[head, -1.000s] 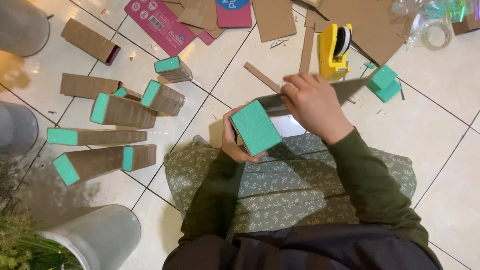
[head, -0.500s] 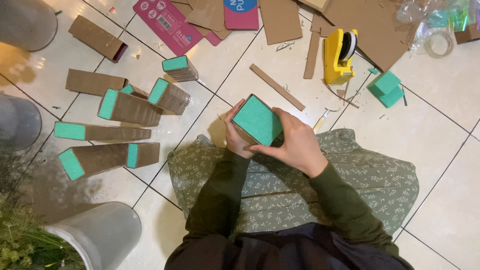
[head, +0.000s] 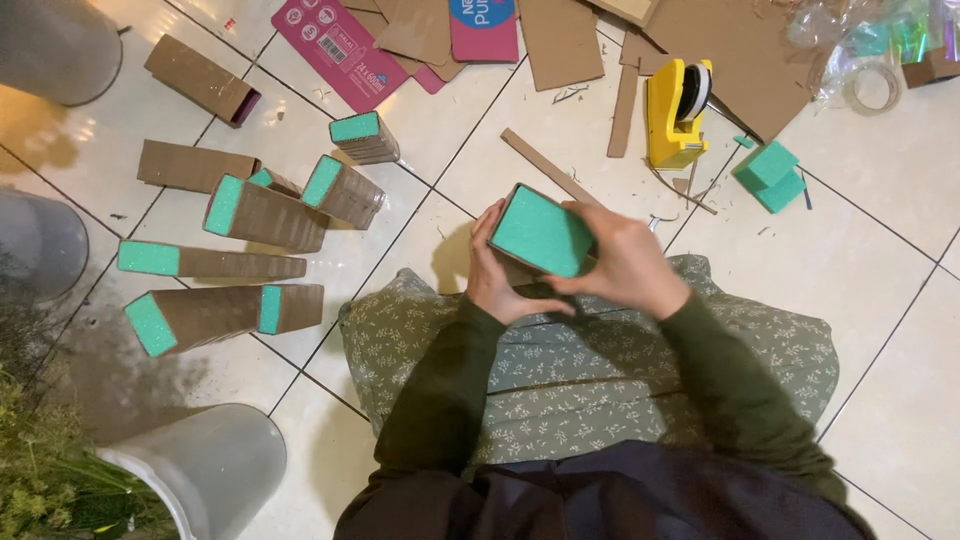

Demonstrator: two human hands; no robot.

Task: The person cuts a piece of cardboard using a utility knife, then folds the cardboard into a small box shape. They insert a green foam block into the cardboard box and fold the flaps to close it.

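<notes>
Both my hands hold a cardboard-wrapped block with a green foam top (head: 542,232) above my lap. My left hand (head: 493,272) grips its left side from below. My right hand (head: 625,262) wraps over its right side, fingers along the top edge. The cardboard sides are mostly hidden behind the foam face and my fingers. I sit on the tiled floor with a green floral cloth (head: 590,360) over my legs.
Several finished cardboard-and-foam blocks (head: 265,215) lie on the tiles at left. A yellow tape dispenser (head: 678,113), a cardboard strip (head: 550,167), green foam pieces (head: 768,175) and flat cardboard sheets (head: 560,40) lie ahead. Grey buckets (head: 205,465) stand at left.
My right hand came back from reaching toward the cardboard strip and closed over the block's right side. The block now sits lower and closer to my lap, held by both hands.
</notes>
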